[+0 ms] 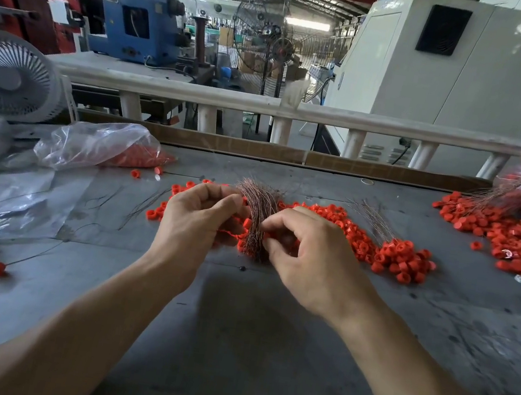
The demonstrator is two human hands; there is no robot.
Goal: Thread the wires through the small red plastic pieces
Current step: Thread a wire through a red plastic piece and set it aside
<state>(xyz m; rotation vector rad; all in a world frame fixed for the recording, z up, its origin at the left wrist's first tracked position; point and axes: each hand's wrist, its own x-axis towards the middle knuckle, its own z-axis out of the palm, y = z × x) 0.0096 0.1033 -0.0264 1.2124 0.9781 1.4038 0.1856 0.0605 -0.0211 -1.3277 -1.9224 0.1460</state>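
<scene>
Both hands are up over the grey table and close together, working right at the bundle of wires. That bundle stands between them, fanned out at the top and running down and toward the person, so its long axis goes near to far, not side to side. The left hand has its fingers curled in, holding the bundle on its left side, with red pieces showing just under its fingertips; whether it also pinches one of those pieces I cannot tell. The right hand comes in from the other side, thumb and forefinger drawn tight together right against the wires, a narrow pinch, most likely on a single strand, though the strand itself is too fine to make out. So the thing to watch is this: the wire lies just left of the right hand's pinch, touching it, and the loose red pieces spread behind and to the right of both hands. The right hand is the nearer one to that heap. Over at the far right sits a pile of finished pieces with wires sticking up from it.
</scene>
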